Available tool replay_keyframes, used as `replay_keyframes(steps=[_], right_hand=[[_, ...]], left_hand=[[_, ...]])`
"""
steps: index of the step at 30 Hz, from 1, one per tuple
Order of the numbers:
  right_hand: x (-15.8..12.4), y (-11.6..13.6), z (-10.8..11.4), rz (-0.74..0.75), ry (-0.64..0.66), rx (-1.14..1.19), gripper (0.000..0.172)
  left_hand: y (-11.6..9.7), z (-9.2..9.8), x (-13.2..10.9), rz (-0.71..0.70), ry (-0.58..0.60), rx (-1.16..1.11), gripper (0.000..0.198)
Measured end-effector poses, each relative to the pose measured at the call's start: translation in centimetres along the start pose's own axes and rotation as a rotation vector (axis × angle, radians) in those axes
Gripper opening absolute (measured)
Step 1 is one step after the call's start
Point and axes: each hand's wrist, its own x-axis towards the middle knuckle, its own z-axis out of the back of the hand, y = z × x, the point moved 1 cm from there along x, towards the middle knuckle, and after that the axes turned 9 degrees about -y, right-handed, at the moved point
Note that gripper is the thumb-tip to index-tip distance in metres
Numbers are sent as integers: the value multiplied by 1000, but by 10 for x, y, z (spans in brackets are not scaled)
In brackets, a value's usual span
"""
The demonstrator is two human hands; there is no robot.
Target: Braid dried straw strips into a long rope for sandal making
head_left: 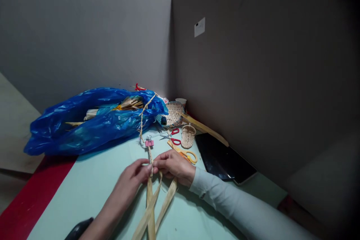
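Observation:
A narrow braid [150, 153] of pale dried plant strips runs down from a pink binder clip [149, 143] on the table. Around its lower end, my left hand [137, 172] pinches the braid between thumb and fingers. My right hand [173, 165] is closed at the same spot from the other side, with strips in its fingers. Below the hands, loose flat strips [152, 210] spread toward the near edge, two of them crossing. Above the clip, more finished braid [142, 116] trails up over a blue plastic bag. What lies between the fingertips is partly hidden.
The blue plastic bag [112, 127] holds bundled dry strips. Red-handled scissors [173, 137], yellow-handled scissors [191, 156], a small woven piece [188, 136] and a woven basket [174, 114] lie beyond my right hand. A black tablet [222, 157] rests by the grey partition [253, 82].

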Motion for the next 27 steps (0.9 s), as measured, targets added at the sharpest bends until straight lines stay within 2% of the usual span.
replay_keyframes(steps=[1, 3, 7, 11, 16, 22, 27], right_hand=[[-1, 1, 0, -7, 5, 7, 17], [-2, 2, 0, 3, 2, 1, 17], [-4, 3, 2, 59, -1, -83, 21], [-1, 3, 6, 138, -36, -274, 25], [-7, 7, 7, 457, -12, -758, 24], [-31, 4, -3, 642, -294, -1415, 26], [-48, -2, -21, 754, -288, -1648, 15]], left_hand=[[3, -3, 5, 78, 122, -165, 20], [7, -11, 10, 191, 285, -407, 17], [10, -17, 10, 273, 334, -563, 13], [10, -19, 10, 297, 291, -565, 16], [14, -26, 10, 285, 141, -446, 21], [17, -32, 5, 267, -40, -402, 23], [19, -32, 1, 272, -71, -398, 22]])
